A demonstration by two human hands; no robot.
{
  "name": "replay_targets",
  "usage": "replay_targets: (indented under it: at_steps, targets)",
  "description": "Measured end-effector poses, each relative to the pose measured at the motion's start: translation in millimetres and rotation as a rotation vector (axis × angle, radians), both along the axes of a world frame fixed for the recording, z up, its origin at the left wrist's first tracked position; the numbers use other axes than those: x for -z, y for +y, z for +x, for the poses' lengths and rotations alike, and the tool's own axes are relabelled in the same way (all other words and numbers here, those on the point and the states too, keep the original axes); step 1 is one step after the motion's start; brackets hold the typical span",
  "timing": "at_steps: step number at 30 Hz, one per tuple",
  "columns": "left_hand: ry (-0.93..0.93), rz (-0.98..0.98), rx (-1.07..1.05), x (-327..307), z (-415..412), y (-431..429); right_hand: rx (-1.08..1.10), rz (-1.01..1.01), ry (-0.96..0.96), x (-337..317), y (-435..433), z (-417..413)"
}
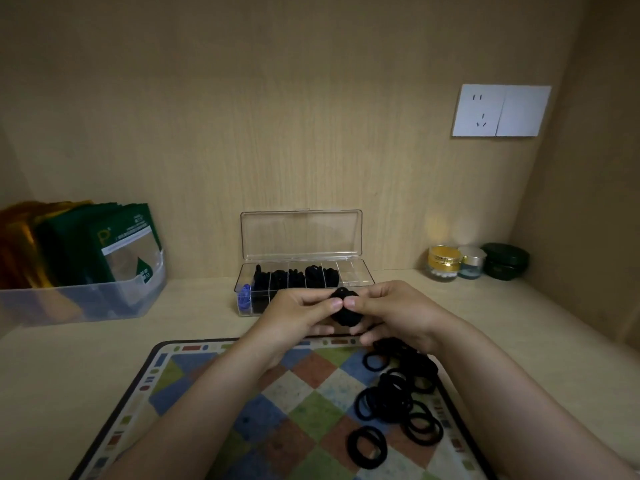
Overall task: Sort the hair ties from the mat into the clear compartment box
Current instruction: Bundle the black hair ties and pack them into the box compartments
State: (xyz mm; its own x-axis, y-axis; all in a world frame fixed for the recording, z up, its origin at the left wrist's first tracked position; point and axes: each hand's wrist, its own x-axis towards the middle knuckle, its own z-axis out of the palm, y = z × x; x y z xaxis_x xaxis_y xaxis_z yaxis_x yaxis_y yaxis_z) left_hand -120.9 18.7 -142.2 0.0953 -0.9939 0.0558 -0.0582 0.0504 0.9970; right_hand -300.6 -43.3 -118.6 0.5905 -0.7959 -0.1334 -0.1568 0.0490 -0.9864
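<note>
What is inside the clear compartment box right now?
Black hair ties fill most compartments; blue items sit at the left end; the right end looks empty. The left hand and right hand hide the front row's middle.

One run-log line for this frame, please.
left hand, right hand: pinching black tie bundle | compartment box: lid open, partly filled | mat: loose ties piled

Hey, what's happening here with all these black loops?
A person is sorting hair ties. The left hand and right hand together pinch a bundle of black hair ties just in front of the clear compartment box, whose lid is open. Several compartments already hold black ties, and blue ties sit at its left end. Many loose ties still lie on the mat.
</note>
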Motion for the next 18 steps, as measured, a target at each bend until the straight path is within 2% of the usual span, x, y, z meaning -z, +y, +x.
replay_targets:
  at_steps: [5,9,13,18]
  targets:
    - [-0.389,-0.065,0.035,-27,0,-20,0.151,-0.035,0.015,-18,-25,1]
    - [-0.716,-0.192,-0.172,-36,6,-47,0.337,-0.204,0.170,-32,-45,9]
    - [-0.827,-0.204,-0.228,-17,14,-67,0.423,-0.347,0.339,-28,-66,26]
    - [-1.073,-0.204,-0.239,0,18,-75,0.430,-0.507,0.505,-19,-81,45]
